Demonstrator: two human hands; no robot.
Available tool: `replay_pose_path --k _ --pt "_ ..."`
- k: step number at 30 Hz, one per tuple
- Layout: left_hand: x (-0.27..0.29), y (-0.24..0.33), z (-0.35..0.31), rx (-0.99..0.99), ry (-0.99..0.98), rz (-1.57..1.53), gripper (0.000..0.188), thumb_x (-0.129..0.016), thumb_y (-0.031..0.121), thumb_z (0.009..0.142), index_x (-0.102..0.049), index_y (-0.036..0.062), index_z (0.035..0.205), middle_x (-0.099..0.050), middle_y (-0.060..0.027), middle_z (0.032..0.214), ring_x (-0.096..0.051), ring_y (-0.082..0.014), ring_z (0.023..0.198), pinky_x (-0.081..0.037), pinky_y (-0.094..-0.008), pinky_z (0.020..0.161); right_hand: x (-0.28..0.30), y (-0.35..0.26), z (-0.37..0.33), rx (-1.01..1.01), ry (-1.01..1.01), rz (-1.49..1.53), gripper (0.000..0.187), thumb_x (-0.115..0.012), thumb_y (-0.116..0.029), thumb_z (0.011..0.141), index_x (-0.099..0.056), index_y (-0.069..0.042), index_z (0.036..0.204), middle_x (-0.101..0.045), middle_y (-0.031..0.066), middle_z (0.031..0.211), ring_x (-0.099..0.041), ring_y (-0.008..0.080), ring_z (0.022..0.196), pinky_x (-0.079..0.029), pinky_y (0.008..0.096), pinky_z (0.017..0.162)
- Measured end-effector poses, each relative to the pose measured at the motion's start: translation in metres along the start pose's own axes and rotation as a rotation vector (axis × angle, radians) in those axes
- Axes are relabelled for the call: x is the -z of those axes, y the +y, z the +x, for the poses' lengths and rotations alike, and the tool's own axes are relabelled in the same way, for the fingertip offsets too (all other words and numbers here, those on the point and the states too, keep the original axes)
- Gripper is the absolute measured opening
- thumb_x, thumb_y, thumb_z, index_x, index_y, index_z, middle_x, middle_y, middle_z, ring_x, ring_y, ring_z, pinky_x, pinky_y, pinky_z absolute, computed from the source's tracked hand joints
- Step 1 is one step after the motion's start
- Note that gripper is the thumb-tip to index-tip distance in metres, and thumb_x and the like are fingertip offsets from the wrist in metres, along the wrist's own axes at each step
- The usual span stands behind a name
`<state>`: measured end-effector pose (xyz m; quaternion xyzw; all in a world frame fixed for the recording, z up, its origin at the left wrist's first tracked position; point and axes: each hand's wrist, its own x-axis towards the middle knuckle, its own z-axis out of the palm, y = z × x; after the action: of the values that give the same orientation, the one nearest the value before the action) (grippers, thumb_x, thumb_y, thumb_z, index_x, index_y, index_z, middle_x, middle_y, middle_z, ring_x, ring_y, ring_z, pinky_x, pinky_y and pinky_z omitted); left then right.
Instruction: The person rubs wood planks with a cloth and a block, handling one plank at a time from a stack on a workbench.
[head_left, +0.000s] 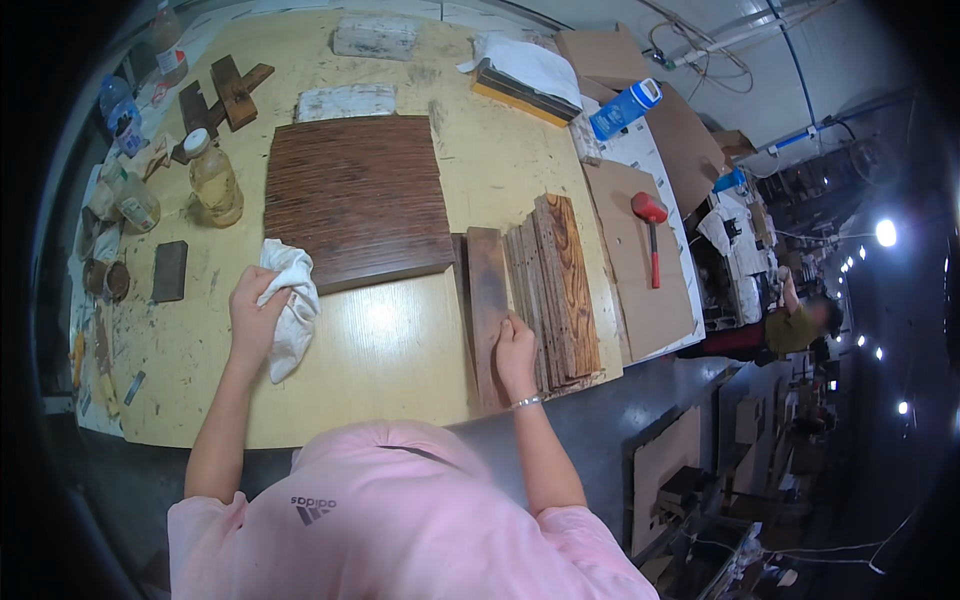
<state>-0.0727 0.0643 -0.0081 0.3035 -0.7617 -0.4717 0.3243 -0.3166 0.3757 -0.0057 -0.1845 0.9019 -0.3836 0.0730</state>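
On a yellow tabletop (400,340) in a workshop, the left hand (252,312) has its grip clamped on a white rag (292,300) beside a dark, seemingly finished panel (357,198). The right hand (515,345) rests fingers-down on a narrow plank (487,300); stacked planks (560,285) look untreated.
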Motion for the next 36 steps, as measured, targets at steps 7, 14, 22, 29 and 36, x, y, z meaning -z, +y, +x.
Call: replay_pose_path --k 7,14,22,29,36 --pt "0.012 0.001 -0.015 0.025 0.041 -0.003 0.017 -0.066 -0.004 0.08 -0.069 -0.0029 0.096 -0.057 -0.0062 0.09 -0.058 -0.0177 0.085 -0.045 -0.0274 0.079 -0.015 0.008 0.005 0.166 0.093 -0.509 0.034 -0.06 -0.01 0.088 -0.063 -0.009 0.122 -0.06 0.0214 0.117 -0.059 0.0385 0.103 -0.049 0.0472 0.084" --pt "0.012 0.004 -0.024 0.058 0.085 -0.095 0.016 -0.066 -0.006 0.081 -0.068 -0.0037 0.096 -0.057 -0.0053 0.091 -0.057 -0.016 0.087 -0.044 -0.0262 0.08 -0.091 -0.068 0.016 0.803 0.026 -0.243 0.049 -0.07 -0.005 0.074 -0.057 -0.002 0.121 -0.054 0.02 0.117 -0.053 0.0376 0.11 -0.045 0.0455 0.095" --pt "0.03 0.013 -0.038 0.032 0.157 -0.044 0.018 -0.066 -0.005 0.08 -0.068 -0.0039 0.097 -0.057 -0.0067 0.092 -0.057 -0.0179 0.087 -0.044 -0.0265 0.079 -0.111 -0.065 0.028 0.849 0.009 -0.432 0.029 -0.074 -0.015 0.07 -0.058 -0.01 0.095 -0.05 0.0107 0.092 -0.05 0.0303 0.09 -0.04 0.0431 0.077" --pt "-0.027 0.063 -0.045 -0.461 -0.251 0.524 0.052 -0.077 0.02 0.074 -0.063 0.014 0.124 -0.057 -0.0062 0.131 -0.052 -0.0258 0.12 -0.037 -0.0507 0.104 -0.1 -0.093 -0.005 0.61 -0.418 -0.347 0.021 -0.069 -0.025 0.08 -0.062 -0.006 0.086 -0.062 0.0159 0.084 -0.062 0.0354 0.08 -0.048 0.0454 0.07" --pt "0.06 -0.009 0.025 -0.072 0.106 0.399 0.033 -0.067 0.017 0.083 -0.066 0.0078 0.114 -0.064 -0.0114 0.122 -0.058 -0.0299 0.115 -0.041 -0.0482 0.105 -0.026 -0.11 -0.048 0.162 -0.449 -0.062 0.029 -0.069 -0.032 0.085 -0.07 -0.004 0.083 -0.064 0.0184 0.07 -0.063 0.0361 0.067 -0.047 0.0421 0.063"
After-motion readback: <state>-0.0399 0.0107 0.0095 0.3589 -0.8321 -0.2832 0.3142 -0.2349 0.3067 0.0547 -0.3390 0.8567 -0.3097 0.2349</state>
